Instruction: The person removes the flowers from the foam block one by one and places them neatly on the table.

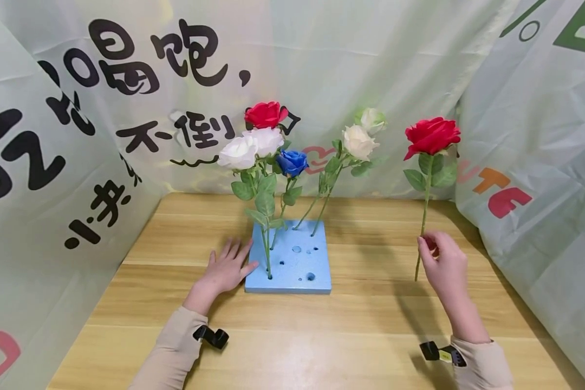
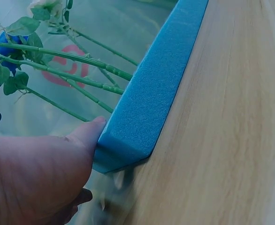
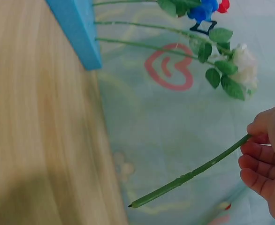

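Observation:
My right hand [image 1: 446, 265] pinches the stem of a red rose [image 1: 433, 136] between thumb and forefinger, to the right of a blue foam block [image 1: 294, 285]. The rose stands nearly upright, bloom at the top. The right wrist view shows the bare lower stem [image 3: 189, 176] sticking out below my fingers, off the table. My left hand [image 1: 226, 269] lies at the block's left edge with fingers stretched out and the thumb over its near corner. Seen from the left wrist, the thumb [image 2: 93, 131] touches the block's upper edge.
Standing in the block are two white roses [image 1: 239, 153], another red rose [image 1: 266, 115], a blue rose [image 1: 292, 162] and two cream roses [image 1: 359, 143]. Several holes [image 1: 310, 276] show in its top. Printed cloth [image 1: 312, 65] surrounds the wooden table [image 1: 292, 341] at the back and sides.

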A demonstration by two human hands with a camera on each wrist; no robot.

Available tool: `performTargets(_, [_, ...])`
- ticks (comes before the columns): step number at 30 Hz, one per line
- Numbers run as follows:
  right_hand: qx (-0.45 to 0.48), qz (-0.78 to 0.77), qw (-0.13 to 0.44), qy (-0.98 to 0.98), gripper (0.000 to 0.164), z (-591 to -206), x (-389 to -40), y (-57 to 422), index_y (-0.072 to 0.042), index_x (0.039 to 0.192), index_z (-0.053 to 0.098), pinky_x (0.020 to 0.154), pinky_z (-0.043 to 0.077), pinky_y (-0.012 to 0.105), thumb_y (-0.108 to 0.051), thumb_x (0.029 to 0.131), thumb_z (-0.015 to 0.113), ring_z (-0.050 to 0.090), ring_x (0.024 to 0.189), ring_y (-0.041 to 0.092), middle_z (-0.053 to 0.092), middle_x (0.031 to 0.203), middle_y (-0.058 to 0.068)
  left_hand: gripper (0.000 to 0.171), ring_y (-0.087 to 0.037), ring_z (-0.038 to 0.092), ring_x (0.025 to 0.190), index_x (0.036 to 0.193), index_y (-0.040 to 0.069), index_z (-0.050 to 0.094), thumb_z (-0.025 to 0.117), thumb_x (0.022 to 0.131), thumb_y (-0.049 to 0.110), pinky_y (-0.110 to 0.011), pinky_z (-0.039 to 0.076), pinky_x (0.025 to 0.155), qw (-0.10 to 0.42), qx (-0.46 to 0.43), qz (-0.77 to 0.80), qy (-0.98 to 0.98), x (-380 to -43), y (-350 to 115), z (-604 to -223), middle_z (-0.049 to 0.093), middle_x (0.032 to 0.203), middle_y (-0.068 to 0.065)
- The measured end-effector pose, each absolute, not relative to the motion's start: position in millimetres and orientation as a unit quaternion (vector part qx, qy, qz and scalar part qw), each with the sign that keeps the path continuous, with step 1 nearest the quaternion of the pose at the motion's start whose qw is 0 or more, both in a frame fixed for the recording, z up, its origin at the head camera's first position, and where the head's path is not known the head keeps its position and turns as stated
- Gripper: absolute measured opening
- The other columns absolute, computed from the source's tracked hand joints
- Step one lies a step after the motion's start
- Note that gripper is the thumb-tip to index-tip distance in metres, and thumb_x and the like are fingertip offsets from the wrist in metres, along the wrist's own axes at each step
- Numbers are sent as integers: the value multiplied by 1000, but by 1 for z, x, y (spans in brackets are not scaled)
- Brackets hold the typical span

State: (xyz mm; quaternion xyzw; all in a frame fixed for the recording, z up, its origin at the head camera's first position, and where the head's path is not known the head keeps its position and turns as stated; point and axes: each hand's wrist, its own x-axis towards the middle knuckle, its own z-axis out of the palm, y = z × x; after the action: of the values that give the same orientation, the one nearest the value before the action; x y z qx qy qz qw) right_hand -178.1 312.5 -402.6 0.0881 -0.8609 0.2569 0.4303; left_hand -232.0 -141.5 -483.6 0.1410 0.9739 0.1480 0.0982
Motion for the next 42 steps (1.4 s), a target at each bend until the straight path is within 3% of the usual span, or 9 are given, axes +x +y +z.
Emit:
performTargets(8, [58,226,400,-886,6,-411,-172,333,4,86,64,58,32,6,5,82,68,35,72,-15,61,71,14,71,-39,1,152,158,24,9,30,100,60,-74,4,112,98,143,145,974,-231,-142,-480,9,164,-17])
performTargets(12, [45,207,378,-901,6,-414,-170,342,4,87,64,57,36,13,3,83,68,48,67,4,60,70,14,72,-39,1,152,158,25,8,30,100,61,-74,4,112,98,142,143,975,-231,-142,-480,9,164,-17])
performTargets(15, [35,193,354,-915,6,-418,-171,348,5,87,64,58,41,26,2,85,68,54,65,23,61,71,15,71,-38,0,152,158,25,8,29,100,61,-74,5,112,98,140,143,975,-231,-142,-481,9,164,-16])
performTargets(18, [31,181,330,-926,6,-421,-173,354,6,85,63,58,42,41,2,85,67,55,64,31,61,71,18,71,-38,0,152,158,26,8,29,100,61,-74,5,112,101,139,143,975,-231,-141,-481,9,164,-16])
performTargets(22, [25,171,304,-937,8,-426,-176,361,8,82,63,59,42,50,1,85,66,55,63,34,61,71,22,71,-38,1,152,158,26,8,30,100,61,-74,5,112,101,140,141,975,-231,-141,-480,10,164,-16])
performTargets(36, [-13,154,206,-966,14,-444,-188,378,7,79,63,60,45,54,-4,86,60,59,64,37,63,73,24,71,-38,2,152,158,25,9,29,100,60,-74,6,112,99,140,138,975,-230,-141,-479,11,164,-16])
performTargets(42, [-16,139,199,-970,11,-455,-193,381,5,75,62,58,44,56,-2,83,59,59,62,40,61,71,24,71,-40,3,152,158,24,10,31,101,59,-74,6,112,99,140,140,975,-228,-141,-475,12,164,-18])
